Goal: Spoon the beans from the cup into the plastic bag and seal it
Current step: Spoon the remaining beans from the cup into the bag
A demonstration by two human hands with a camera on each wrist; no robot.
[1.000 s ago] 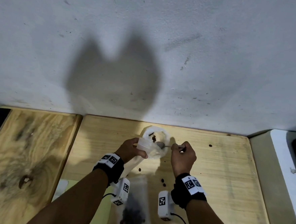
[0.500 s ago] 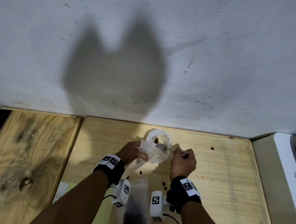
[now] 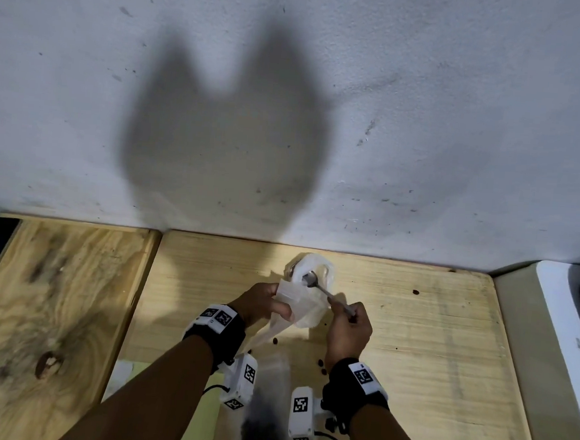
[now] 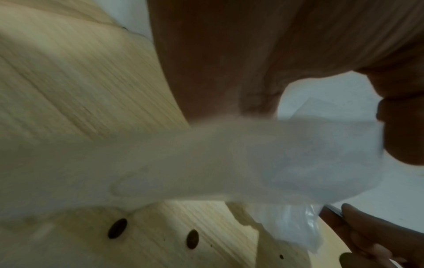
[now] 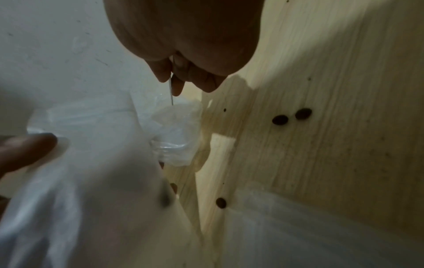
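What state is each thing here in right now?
Left hand: pinches the plastic bag's mouth.
Right hand: grips the spoon's handle.
Plastic bag: held open, unsealed.
Spoon: bowl raised over the cup, looks empty.
Cup: on the table behind the bag.
Stray beans: scattered on the table.

Wooden table (image 3: 427,349), grey wall (image 3: 425,126), head shadow (image 3: 224,153)
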